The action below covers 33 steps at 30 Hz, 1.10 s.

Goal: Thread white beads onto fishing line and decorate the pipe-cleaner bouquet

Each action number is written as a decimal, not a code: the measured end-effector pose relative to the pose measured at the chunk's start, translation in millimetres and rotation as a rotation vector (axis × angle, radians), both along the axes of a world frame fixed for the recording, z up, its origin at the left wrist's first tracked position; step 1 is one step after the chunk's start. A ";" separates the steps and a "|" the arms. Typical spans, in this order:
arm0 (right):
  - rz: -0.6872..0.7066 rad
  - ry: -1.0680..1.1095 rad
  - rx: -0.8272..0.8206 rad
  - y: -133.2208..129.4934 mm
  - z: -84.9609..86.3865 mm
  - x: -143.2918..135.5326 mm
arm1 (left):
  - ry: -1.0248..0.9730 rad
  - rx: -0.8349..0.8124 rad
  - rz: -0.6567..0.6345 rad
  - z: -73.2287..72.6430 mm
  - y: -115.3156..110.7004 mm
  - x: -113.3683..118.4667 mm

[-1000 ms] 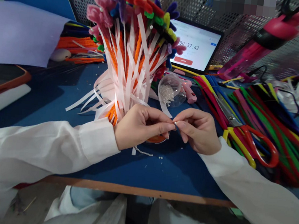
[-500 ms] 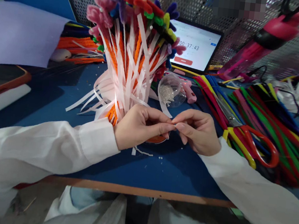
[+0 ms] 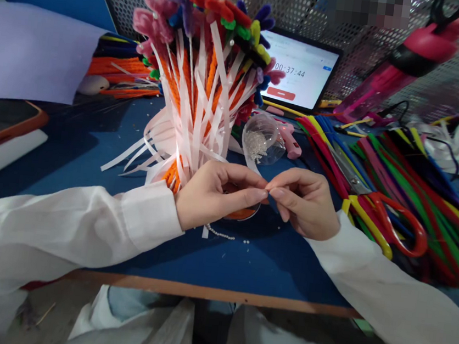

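My left hand [image 3: 218, 197] and my right hand [image 3: 305, 204] meet above the table, thumbs and forefingers pinched with their tips touching. Whatever lies between the fingertips is too small and covered to make out. Just behind my left hand stands a bouquet of pipe-cleaner flowers [image 3: 215, 7], its orange stems hung with white ribbons [image 3: 197, 113]. Partly under my left hand shows an orange round thing [image 3: 242, 214]. A short string of silvery beads [image 3: 221, 234] lies in front of it. Beyond my fingers, a clear plastic cup [image 3: 273, 150] lies tipped with small silvery pieces inside.
Scissors [image 3: 406, 236] with red and yellow handles rest on bundled pipe cleaners [image 3: 430, 189] at right. A pink glue gun [image 3: 293, 142] is behind the cup. At the back are a tablet [image 3: 309, 87] showing a timer and a pink bottle [image 3: 408, 62]. A phone [image 3: 9, 119] lies left.
Both pinched hands have shifted very slightly to the right, still touching at the fingertips. The tablet's timer has advanced by one second.
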State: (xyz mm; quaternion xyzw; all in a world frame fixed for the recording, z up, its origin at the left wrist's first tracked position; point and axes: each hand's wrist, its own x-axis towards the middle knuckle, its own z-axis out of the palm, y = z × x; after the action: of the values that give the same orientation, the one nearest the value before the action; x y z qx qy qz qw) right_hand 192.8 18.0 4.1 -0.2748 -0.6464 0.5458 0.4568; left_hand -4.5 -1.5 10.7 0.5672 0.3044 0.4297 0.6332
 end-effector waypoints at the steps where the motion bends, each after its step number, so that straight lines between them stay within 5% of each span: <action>1: -0.002 -0.007 0.002 0.1 0.2 -0.2 | 0.003 -0.009 0.004 -0.2 0.1 0.4; 11: -0.091 -0.059 0.001 6.4 0.6 1.2 | 0.002 -0.055 0.021 1.1 0.8 1.9; 16: -0.437 -0.552 0.350 32.1 -2.1 12.1 | 0.014 -0.044 0.028 1.8 0.4 2.6; 20: -0.549 -1.017 0.684 50.6 -9.6 13.9 | 0.028 -0.036 0.032 1.8 -0.2 2.7; 25: -0.575 -1.322 0.684 53.2 -11.9 7.1 | 0.036 -0.029 0.033 1.3 -0.3 2.8; 33: -0.576 -1.436 0.686 51.0 -9.0 5.5 | 0.039 -0.014 0.021 0.5 -0.5 2.1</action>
State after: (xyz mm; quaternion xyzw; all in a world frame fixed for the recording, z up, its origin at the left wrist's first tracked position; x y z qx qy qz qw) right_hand 198.3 69.0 -4.9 -0.5550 -0.8143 -0.1255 0.1147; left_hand -2.3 -2.1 11.3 0.5679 0.3254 0.4231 0.6266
